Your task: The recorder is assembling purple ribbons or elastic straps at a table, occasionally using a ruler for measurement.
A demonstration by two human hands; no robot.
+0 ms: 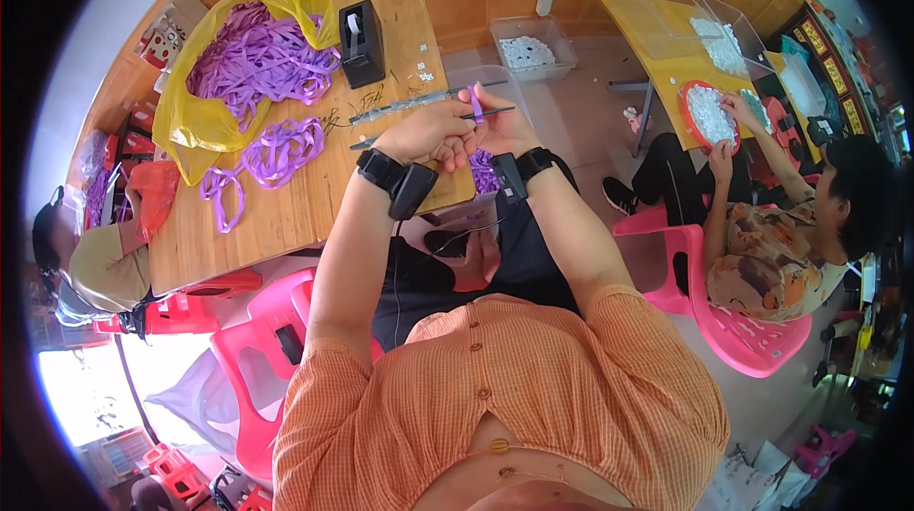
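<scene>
Over the right edge of the wooden table, my hands work close together. My left hand has its fingers curled around a thin dark stick, whose ends stick out on both sides. My right hand is closed at the stick's other end, where a short purple ribbon loops over it between my fingers. Just beyond lies a second dark strip with clear, shiny bits along it. My fingers hide part of the ribbon and stick.
A yellow plastic bag spills purple ribbons onto the table. A black tape dispenser stands nearby. Right, a seated person handles white pieces in a red-rimmed tray. A clear bin holds white pieces. Pink chairs stand around.
</scene>
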